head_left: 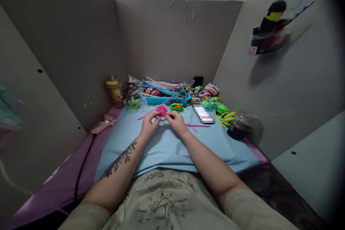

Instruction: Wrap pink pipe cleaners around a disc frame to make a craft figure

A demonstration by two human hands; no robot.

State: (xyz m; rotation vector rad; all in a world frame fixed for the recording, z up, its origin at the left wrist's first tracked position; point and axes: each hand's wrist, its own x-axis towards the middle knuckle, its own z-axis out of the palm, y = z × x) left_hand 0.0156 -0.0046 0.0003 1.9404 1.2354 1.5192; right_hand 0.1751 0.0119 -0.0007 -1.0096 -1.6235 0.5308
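My left hand (150, 125) and my right hand (176, 122) meet over the middle of the blue cloth, fingertips pinched on the lower edge of a round pink fuzzy pipe-cleaner piece (162, 109). A paler rim shows around it; its finer shape is too small to make out. Just behind my right hand lies a green pipe-cleaner figure (176, 107) with orange and red bits. A loose pink pipe cleaner (198, 126) rests to the right of my right wrist. Another long pink stem slants behind my left hand.
At the back, a blue tray (153, 100) overflows with colourful pipe cleaners. Finished-looking figures (211, 89) and a blurred-out phone-like object (204, 114) are on the right, near a dark jar (237, 128). A pink glue gun (104, 124) and a cup (116, 93) stand left. Grey panels enclose the desk.
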